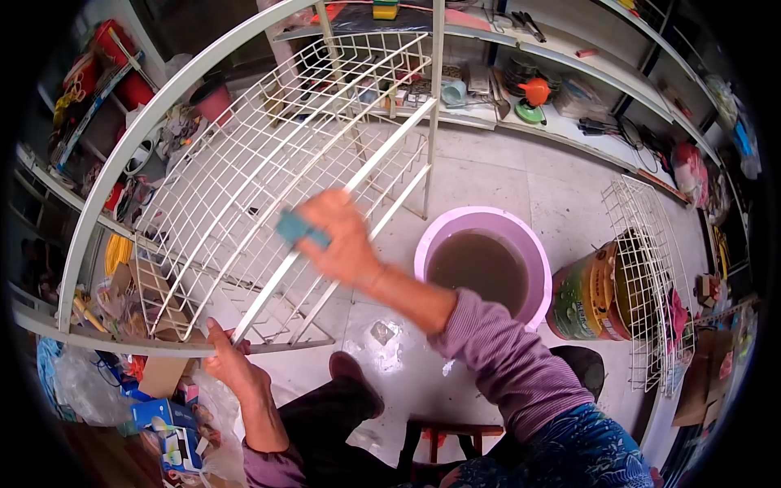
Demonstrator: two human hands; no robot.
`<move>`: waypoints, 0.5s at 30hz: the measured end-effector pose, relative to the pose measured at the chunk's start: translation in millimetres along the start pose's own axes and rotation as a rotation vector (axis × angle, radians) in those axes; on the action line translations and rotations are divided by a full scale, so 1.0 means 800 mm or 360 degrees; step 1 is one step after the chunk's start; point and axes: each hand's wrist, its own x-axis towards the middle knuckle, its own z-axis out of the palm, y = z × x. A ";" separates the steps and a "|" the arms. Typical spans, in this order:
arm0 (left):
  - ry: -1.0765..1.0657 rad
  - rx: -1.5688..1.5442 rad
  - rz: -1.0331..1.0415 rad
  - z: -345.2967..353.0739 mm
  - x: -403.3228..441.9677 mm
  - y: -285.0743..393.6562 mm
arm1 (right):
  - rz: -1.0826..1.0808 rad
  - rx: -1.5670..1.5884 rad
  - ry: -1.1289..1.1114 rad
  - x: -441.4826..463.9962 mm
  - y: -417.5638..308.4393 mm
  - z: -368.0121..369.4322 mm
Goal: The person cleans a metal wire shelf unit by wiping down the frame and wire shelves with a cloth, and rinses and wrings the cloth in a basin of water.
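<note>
A white wire rack [244, 175] with a pale metal frame stands tilted in front of me. My right hand [338, 236] is closed on a teal cloth or sponge [303, 228], pressed to a white bar of the rack; the hand is slightly blurred. Lower left, my left hand [233, 362] grips the rack's lower frame, with the thumb up beside the bar. To the right of my right hand, a pink-purple basin [539, 272] on the floor holds murky brown water.
Right of the basin are a colourful bucket [582, 297] and a loose wire grid [651, 285]. Shelves [561, 134] with tools run along the back. Boxes [167, 423] and plastic bags [98, 386] lie at lower left. A red-edged stool [455, 429] is below me.
</note>
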 end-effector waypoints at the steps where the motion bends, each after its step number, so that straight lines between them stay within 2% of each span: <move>1: 0.0003 -0.0011 0.0000 -0.003 0.002 -0.002 | -0.0003 0.0112 -0.0110 -0.005 -0.022 0.002; 2: 0.0001 -0.0003 0.0004 -0.005 0.003 -0.003 | 0.0004 0.0116 -0.0104 -0.004 -0.018 0.001; 4: -0.0020 0.0012 0.0035 -0.007 0.006 -0.004 | -0.0154 0.0105 -0.0336 0.005 0.002 -0.010; 7: -0.0085 -0.0012 0.0041 -0.013 0.014 -0.011 | -0.0218 -0.0193 -0.0156 0.051 0.070 -0.064; 8: -0.0072 0.0004 0.0039 -0.015 0.017 -0.013 | -0.0214 -0.0253 0.0007 0.064 0.111 -0.080; 10: -0.0144 -0.0033 0.0042 -0.018 0.021 -0.018 | -0.0063 -0.0545 0.0072 0.096 0.166 -0.124; 11: -0.0134 -0.0009 0.0037 -0.018 0.021 -0.018 | 0.0059 -0.0533 0.0183 0.106 0.180 -0.140; 13: -0.0111 -0.0042 0.0050 -0.016 0.021 -0.018 | 0.0161 -0.0547 0.0102 0.121 0.179 -0.156; 15: -0.0081 -0.0031 0.0031 -0.016 0.024 -0.022 | 0.0229 -0.0605 0.0364 0.104 0.173 -0.132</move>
